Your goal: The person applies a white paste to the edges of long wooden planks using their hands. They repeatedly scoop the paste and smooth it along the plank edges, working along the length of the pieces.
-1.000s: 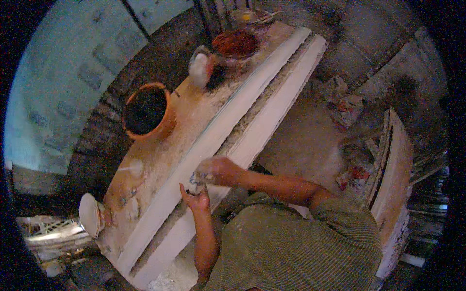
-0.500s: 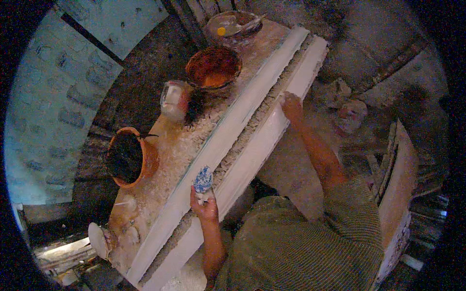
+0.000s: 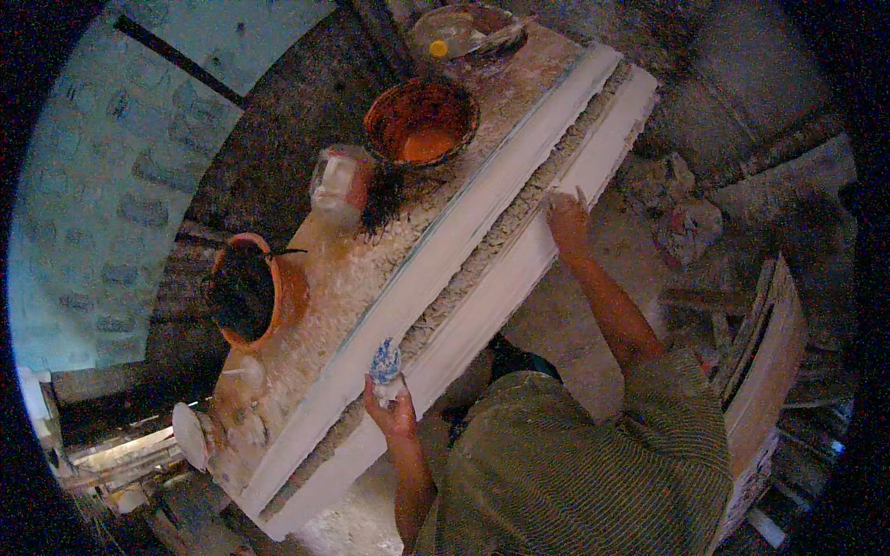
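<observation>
A long white plaster moulding [image 3: 482, 218] lies slantwise across the worktable, with a rough, crumbly grey groove [image 3: 464, 278] running between its two smooth bands. Near the lower part of it, my left hand [image 3: 397, 414] is closed around a small blue-and-white object [image 3: 387, 361]; its exact kind is unclear. My right hand [image 3: 567, 222] rests on the right band farther up, beside the groove. Its fingers are whitened and partly spread, one lifted off the surface. I make out nothing held in it, though its underside is hidden.
On the dusty worktable [image 3: 320, 287] stand an orange pot [image 3: 275, 315] with a dark inside, a whitish container [image 3: 338, 185], a reddish-brown basin [image 3: 422, 139] and a shallow bowl [image 3: 464, 32]. A white disc [image 3: 191, 435] sits at the near left corner. Boards [image 3: 765, 371] lean at right.
The table and moulding have shifted slightly right in view. My right hand stays on the right band, with one finger now raised. My left hand still holds the blue-and-white object.
</observation>
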The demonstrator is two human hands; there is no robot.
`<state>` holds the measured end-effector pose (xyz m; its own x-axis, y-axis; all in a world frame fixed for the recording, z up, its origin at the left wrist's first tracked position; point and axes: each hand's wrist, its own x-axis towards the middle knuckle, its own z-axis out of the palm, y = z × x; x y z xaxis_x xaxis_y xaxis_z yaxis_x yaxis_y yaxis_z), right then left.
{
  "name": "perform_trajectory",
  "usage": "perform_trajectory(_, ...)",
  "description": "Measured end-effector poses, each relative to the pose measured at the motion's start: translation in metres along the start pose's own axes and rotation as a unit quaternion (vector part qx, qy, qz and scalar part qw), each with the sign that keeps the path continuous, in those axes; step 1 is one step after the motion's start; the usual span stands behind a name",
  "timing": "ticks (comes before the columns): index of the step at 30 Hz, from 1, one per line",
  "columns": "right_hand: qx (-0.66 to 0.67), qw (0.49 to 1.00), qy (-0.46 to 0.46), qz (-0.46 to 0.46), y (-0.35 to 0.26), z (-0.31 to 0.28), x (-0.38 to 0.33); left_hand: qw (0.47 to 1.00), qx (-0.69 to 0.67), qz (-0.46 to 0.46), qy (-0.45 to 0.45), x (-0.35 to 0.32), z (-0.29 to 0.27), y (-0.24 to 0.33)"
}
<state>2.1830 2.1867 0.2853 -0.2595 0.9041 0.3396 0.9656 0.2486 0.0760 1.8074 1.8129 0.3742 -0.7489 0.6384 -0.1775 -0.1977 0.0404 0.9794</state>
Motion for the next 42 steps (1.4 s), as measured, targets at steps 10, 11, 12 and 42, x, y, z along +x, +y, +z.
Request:
perform_trajectory(10, 0.029, 0.999, 0.018, 0.001, 0.016, 0.000, 0.032, 0.987, -0.125, -0.104, -0.001, -0.002, -0.004, -0.004)
perform_trajectory(11, 0.046, 0.999, 0.013, -0.010, 0.010, -0.002, 0.028, 0.990, -0.115, -0.083, -0.011, -0.003, -0.005, -0.003)
perform_trajectory(12, 0.058, 0.998, -0.010, 0.021, 0.001, -0.003, 0.026, 0.979, -0.157, -0.126, 0.010, -0.002, -0.009, 0.000)
perform_trajectory(42, 0.353, 0.708, -0.007, -0.612, -0.425, -0.331, -0.212, 0.852, -0.486, -0.189, 0.054, -0.082, -0.198, 0.042)
